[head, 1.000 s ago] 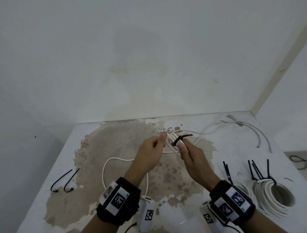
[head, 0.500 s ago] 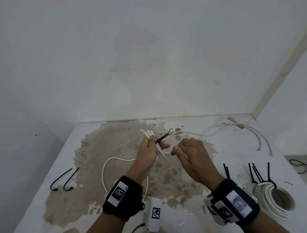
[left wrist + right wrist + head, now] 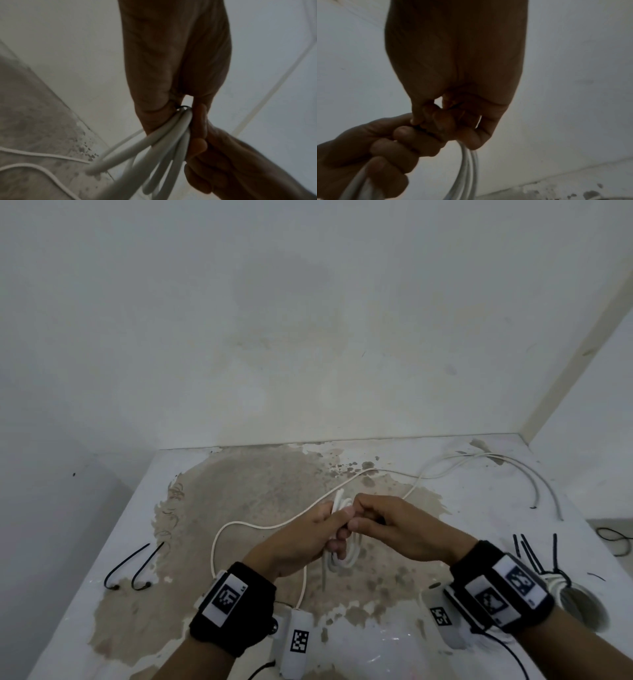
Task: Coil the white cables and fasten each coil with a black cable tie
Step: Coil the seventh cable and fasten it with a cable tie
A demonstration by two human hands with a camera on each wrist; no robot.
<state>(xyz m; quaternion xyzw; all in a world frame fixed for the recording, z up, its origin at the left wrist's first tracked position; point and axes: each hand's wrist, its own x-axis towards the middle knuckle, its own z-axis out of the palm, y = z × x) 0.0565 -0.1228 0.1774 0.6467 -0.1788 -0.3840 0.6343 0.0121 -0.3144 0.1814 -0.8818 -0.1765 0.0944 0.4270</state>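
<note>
A small white cable coil (image 3: 346, 558) hangs between both hands above the stained table (image 3: 239, 508). My left hand (image 3: 337, 530) grips the bunched strands at the coil's top; the left wrist view shows those strands (image 3: 164, 142) fanning downward. My right hand (image 3: 356, 515) meets it from the right, fingers curled, pinching a black cable tie (image 3: 182, 107) that loops round the bunch. A short black piece of the tie (image 3: 457, 104) shows inside the right fist. The cable's loose tail (image 3: 274, 525) trails across the table.
Two black cable ties (image 3: 132, 570) lie at the table's left. A tied white coil (image 3: 561, 589) with black tie ends (image 3: 529, 554) sticking up sits at the right edge, behind my right wrist. More loose white cable (image 3: 513, 465) curves at the back right corner.
Both hands have drawn nearer and closed together. The coil has swung from pointing away to hanging below the hands. The tie's free end, earlier sticking out, is now hidden in the right hand.
</note>
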